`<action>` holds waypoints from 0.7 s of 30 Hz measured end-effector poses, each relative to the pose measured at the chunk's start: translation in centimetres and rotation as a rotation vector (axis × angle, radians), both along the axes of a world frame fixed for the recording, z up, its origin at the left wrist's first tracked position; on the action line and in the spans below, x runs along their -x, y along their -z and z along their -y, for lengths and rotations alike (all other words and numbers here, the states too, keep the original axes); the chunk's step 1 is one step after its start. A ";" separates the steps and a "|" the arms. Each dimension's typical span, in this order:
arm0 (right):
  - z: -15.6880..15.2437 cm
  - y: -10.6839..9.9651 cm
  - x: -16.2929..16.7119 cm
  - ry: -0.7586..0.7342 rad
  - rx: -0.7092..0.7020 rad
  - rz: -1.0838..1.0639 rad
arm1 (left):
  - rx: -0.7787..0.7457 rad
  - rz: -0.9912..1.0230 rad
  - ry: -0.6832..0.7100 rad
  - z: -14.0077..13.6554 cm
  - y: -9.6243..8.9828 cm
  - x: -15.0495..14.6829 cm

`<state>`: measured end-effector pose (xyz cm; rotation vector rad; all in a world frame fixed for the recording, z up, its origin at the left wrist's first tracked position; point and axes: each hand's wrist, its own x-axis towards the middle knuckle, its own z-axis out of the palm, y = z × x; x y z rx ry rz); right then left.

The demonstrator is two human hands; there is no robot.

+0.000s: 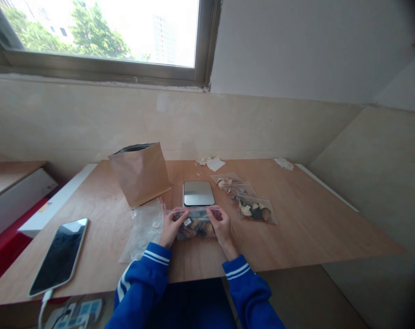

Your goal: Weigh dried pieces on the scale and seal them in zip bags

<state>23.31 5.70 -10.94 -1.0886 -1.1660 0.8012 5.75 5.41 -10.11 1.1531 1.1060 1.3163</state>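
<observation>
A clear zip bag [198, 229] with brown and dark dried pieces inside lies at the near middle of the table. My left hand [173, 225] pinches its red-edged top on the left, thumb and fingers pressed together. On the right side of the same edge, my right hand [221, 224] pinches the strip too. A small white label shows through the bag. Just beyond it sits a flat scale [198, 193] with a shiny plate. Beside my left hand lie flat clear zip bags [144, 233].
A brown paper bag [140, 176] stands open at the back left. Several filled zip bags [257, 209] lie on the right. A phone [60, 256] with a cable rests front left. White scraps [215, 163] lie near the wall.
</observation>
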 end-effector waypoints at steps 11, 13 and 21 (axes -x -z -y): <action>0.0 0.2 0.1 -0.056 0.024 -0.017 | 0.045 0.016 -0.049 0.2 -0.3 0.2; 0.0 0.1 0.2 -0.053 0.023 0.001 | 0.038 0.020 -0.065 0.3 -0.3 0.2; 0.0 0.1 0.2 -0.083 0.022 -0.021 | 0.019 0.011 -0.019 0.4 -0.4 0.0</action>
